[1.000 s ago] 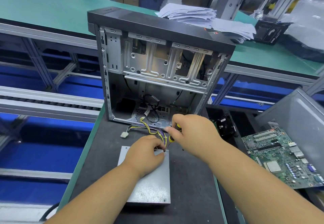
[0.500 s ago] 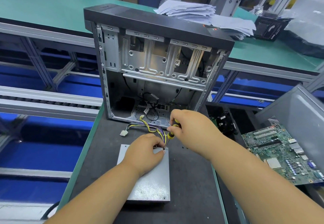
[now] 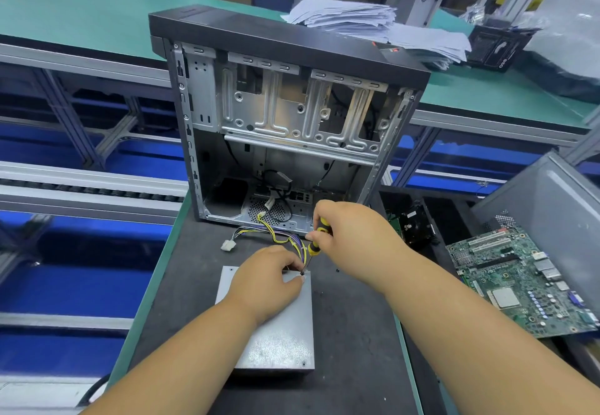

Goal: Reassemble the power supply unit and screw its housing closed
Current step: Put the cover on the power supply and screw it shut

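My left hand (image 3: 269, 280) covers the far end of the power supply unit (image 3: 279, 333), so I cannot see the screw under the screwdriver (image 3: 316, 242) tip, too small to make out. My right hand (image 3: 350, 236) hides most of the handle. The motherboard (image 3: 519, 281) runs off the right edge.

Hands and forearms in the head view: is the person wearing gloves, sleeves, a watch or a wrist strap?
No. Both the left hand and the right hand are bare, with no gloves, rings, watch or strap visible. Both forearms are uncovered to the bottom frame edge; no sleeve shows.
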### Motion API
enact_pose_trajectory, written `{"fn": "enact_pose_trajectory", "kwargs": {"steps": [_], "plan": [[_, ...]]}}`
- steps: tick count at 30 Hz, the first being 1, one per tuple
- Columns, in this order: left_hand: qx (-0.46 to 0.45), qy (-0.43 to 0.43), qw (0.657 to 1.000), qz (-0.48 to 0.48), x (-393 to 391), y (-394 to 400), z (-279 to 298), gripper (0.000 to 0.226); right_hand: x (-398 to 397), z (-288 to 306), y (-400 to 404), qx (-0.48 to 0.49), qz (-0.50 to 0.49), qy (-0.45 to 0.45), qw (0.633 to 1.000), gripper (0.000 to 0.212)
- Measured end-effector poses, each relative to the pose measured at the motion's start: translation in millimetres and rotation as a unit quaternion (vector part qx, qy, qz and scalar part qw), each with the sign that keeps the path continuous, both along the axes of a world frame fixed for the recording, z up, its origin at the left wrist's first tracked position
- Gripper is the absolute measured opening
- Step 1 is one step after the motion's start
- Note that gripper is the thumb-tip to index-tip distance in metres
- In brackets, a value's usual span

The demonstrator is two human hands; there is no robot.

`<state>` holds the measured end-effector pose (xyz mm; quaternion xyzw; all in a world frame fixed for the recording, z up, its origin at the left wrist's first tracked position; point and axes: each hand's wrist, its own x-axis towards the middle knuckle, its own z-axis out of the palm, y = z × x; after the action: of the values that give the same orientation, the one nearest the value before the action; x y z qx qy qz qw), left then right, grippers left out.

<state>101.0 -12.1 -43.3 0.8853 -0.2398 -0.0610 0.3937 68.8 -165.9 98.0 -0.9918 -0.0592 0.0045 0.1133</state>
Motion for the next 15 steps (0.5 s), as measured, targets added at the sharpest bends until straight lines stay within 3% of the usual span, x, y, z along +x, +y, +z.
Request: {"fn": "enact_pose_trajectory", "kwargs": {"steps": [4, 7, 11, 15], "plan": [[-0.004, 0.012, 1.0, -0.005, 0.0, 1.0, 0.9, 0.01, -0.4, -1.1, -9.9, 0.012, -0.007, 0.002, 1.0, 0.02], [-0.022, 0.036, 0.999, 0.001, 1.5, 3.1, 3.0, 0.017, -8.0, -6.0, -33.4, 0.08, -0.053, -0.008, 0.995, 0.016], [-0.094, 0.082, 0.991, 0.039, 3.6, 5.0, 11.3, 0.03, -27.0, -29.0, -73.5, 0.227, -0.168, -0.093, 0.955, 0.014], [-0.147, 0.106, 0.981, 0.071, 0.3, 2.8, 23.9, 0.028, -39.2, -65.0, -103.8, 0.263, -0.255, -0.103, 0.925, 0.012]]}}
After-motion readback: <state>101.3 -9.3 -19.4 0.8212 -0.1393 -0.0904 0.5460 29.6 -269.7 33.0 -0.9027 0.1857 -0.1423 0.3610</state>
